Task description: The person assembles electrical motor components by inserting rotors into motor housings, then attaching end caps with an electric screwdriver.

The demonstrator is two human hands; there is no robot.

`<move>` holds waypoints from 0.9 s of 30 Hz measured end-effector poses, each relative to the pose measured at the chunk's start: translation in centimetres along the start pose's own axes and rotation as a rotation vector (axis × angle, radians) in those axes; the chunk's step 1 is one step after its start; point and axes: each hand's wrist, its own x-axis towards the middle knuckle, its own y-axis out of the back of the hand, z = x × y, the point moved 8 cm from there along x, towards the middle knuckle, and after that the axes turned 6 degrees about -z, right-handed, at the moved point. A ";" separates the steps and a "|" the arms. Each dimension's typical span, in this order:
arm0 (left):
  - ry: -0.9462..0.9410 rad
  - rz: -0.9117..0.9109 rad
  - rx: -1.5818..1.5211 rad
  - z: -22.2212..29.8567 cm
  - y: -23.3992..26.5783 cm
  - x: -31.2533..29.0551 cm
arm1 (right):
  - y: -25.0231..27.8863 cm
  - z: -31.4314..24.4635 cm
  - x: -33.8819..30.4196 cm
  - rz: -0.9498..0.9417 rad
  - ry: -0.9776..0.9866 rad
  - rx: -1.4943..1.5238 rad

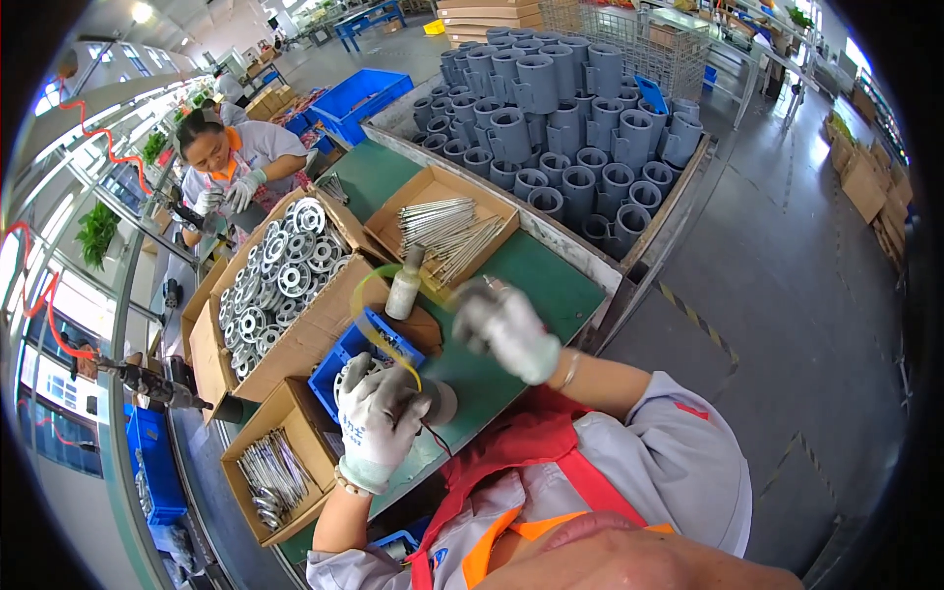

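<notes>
Stretching through the middle, a green tabletop (565, 280) carries a large carton (310, 320) of metal discs (295, 277). Over it are the gloved right hand (506, 329) (blurred, so I cannot tell whether its grip is closed) and the gloved left hand (379, 423), fingers curled beside a grey cylinder (442, 401), a firm grip impossible to confirm. Nearby stands a whitish bottle (403, 292); a thin yellow strip (393, 342) arcs up from the left fingers.
</notes>
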 end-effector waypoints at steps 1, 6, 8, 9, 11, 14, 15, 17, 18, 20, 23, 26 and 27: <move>0.083 0.005 -0.060 -0.7 0.1 -0.2 | -3.6 0.9 -0.5 -0.270 -0.019 0.054; 0.002 -0.088 -0.163 -0.3 0.4 0.1 | -7.8 2.7 -1.9 -0.774 -0.237 0.001; -0.060 -0.046 -0.102 -0.3 0.4 -0.1 | -8.1 2.8 -2.2 -0.821 -0.243 -0.084; -0.088 -0.025 -0.071 0.1 0.4 0.1 | -7.6 2.4 -1.7 -0.704 -0.124 -0.116; -0.085 0.042 0.049 1.3 0.9 0.3 | -6.6 2.2 -1.2 -0.479 0.071 -0.109; -0.069 -0.018 0.037 1.6 0.0 0.0 | -5.8 2.6 -0.4 -0.332 0.102 -0.039; -0.153 -0.019 0.061 2.3 0.3 0.3 | -5.9 3.3 -0.2 -0.316 0.094 0.112; -0.146 -0.050 0.002 1.7 0.0 0.0 | -7.1 2.9 -0.7 -0.471 0.028 0.195; -0.162 -0.047 -0.054 1.4 0.0 -0.2 | -7.8 2.4 -1.2 -0.566 -0.033 0.173; -0.155 -0.101 -0.141 1.2 -0.1 0.0 | -8.1 1.6 -1.7 -0.626 -0.064 0.103; -0.104 -0.263 -0.271 0.6 -0.8 0.7 | -6.8 1.6 -2.0 -0.680 -0.068 -0.105; -0.148 -0.206 -0.221 0.6 -0.8 1.3 | -3.4 1.1 -2.5 -0.506 -0.078 -0.112; -0.114 -0.186 -0.289 0.2 -0.5 1.4 | -1.4 -0.1 -2.7 -0.363 -0.167 -0.132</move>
